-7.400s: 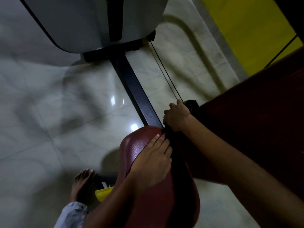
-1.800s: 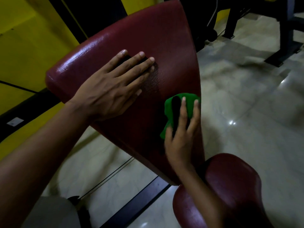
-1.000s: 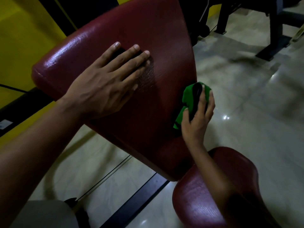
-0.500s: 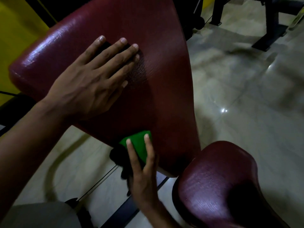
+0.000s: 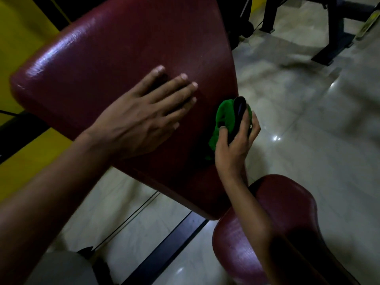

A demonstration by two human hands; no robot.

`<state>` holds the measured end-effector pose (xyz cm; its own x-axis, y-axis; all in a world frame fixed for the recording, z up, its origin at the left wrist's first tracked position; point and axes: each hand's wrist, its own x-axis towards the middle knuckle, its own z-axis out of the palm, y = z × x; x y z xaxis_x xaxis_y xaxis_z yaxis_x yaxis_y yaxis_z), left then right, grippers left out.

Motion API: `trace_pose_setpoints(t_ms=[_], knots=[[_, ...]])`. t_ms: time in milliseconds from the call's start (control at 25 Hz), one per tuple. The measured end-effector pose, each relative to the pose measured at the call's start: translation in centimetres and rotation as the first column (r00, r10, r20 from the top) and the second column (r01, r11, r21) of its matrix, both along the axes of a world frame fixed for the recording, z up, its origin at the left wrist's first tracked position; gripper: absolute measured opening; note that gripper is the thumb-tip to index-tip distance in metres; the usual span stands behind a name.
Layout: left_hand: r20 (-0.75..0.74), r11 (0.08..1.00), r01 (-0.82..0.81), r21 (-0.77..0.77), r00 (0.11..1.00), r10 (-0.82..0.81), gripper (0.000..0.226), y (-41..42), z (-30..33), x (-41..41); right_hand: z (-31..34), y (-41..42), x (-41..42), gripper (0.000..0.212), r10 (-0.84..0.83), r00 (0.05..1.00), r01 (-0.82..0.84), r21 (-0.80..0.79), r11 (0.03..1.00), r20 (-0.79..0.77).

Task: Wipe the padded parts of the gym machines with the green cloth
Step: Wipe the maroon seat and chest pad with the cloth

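The right hand (image 5: pixel 234 140) grips the green cloth (image 5: pixel 224 120) at the back pad's (image 5: pixel 123 48) three o'clock edge; a moment ago it rubbed lower down. The left hand (image 5: pixel 141 118) lies flat, steadying it. The seat (image 5: pixel 287 223) waits.

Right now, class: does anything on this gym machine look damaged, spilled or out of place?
Nothing stands out. The red back pad and seat pad look whole. The left hand rests flat on the back pad; the right hand holds the green cloth at its edge.

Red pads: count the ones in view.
2: the big backrest pad under the left hand, and the seat pad at lower right. Others may lie outside the picture.
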<state>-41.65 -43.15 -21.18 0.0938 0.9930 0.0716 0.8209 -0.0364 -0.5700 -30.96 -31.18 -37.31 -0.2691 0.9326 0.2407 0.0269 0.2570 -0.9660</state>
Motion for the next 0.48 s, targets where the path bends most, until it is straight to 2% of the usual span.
trace_pose_setpoints(t_ms=[160, 280, 480], knots=[[-0.025, 1.000, 0.016, 0.020, 1.000, -0.016, 0.050, 0.7, -2.5, 1.0, -1.3, -6.5, 1.4, 0.066, 0.002, 0.993, -0.004, 0.022, 1.000, 0.119], [-0.031, 0.997, 0.076, -0.024, 0.997, -0.077, 0.049, 0.5, -3.8, 1.5, -2.1, -13.4, 3.1, 0.068, 0.094, 0.980, -0.102, 0.036, 0.994, 0.176], [-0.024, 0.994, 0.097, -0.048, 0.995, -0.098, 0.049, 0.4, -4.2, 1.5, -2.5, -16.3, 3.3, 0.064, 0.135, 0.984, -0.127, -0.071, 0.989, 0.115]])
